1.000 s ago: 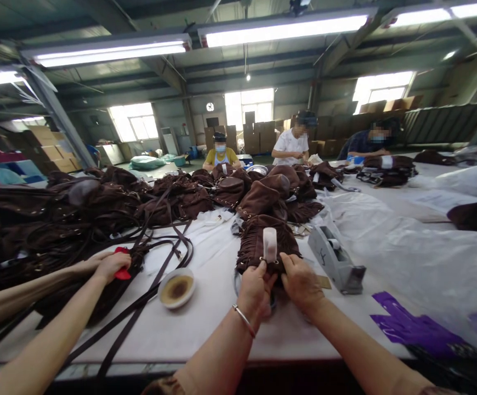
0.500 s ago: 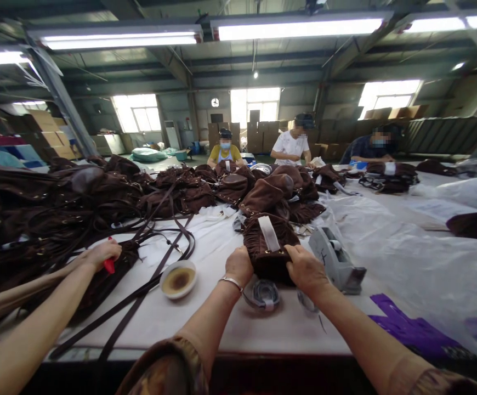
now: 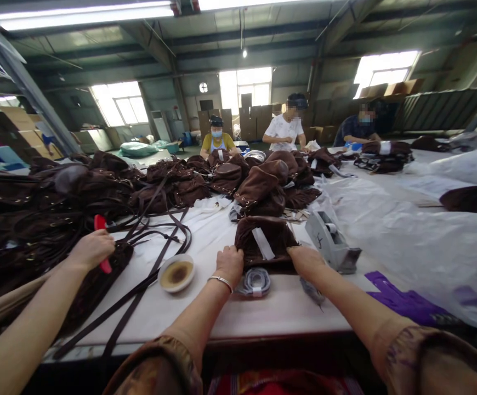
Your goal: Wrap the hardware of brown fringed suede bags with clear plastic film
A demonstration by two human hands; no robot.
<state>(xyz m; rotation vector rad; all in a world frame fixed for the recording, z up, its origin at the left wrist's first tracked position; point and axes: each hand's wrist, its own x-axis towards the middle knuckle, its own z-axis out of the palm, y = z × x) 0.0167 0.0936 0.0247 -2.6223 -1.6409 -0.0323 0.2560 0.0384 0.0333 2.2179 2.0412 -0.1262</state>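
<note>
A dark brown fringed bag (image 3: 279,237) with a pale strip (image 3: 263,243) on its front is held between my hands. My left hand (image 3: 229,264), with a bracelet at the wrist, grips the bag's left lower edge. At its right edge my right hand (image 3: 304,261) has its fingers closed on the material. Just below the bag lies a coiled grey strap (image 3: 256,282) with a pale band. A grey tape dispenser (image 3: 332,244) stands right of the bag. Part of another small grey item (image 3: 313,291) shows under my right wrist.
Brown bags (image 3: 259,189) are heaped behind. Left are long dark straps (image 3: 140,274), a bowl of brownish liquid (image 3: 176,274) and a co-worker's hand (image 3: 92,249) holding a red tool (image 3: 100,224). Clear plastic (image 3: 419,247) and a purple item (image 3: 407,302) lie right. Three people work beyond.
The view has tilted down. The bag's top has spread wider and flatter between my hands, uncovering more of the coiled strap. The co-worker's hand and red tool have moved, with more of the tool showing.
</note>
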